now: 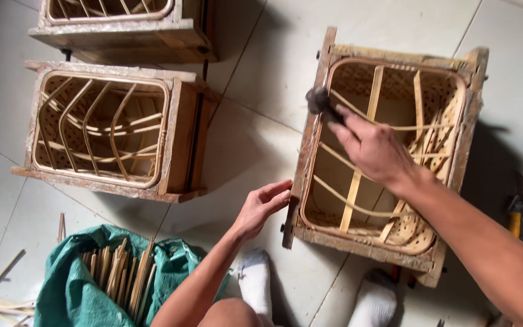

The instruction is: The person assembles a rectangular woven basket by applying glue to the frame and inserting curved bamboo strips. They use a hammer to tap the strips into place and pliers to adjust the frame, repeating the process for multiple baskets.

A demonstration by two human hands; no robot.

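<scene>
a square wooden mould frame [310, 160] sits on the tiled floor, worn and pale-crusted, with a half-woven rattan basket [431, 136] seated inside it; thin bamboo ribs cross the opening and a bent cane rim lines its inner edge. a dark-headed hammer [319, 100] hovers tilted over the frame's upper left rim, its head blurred.
</scene>
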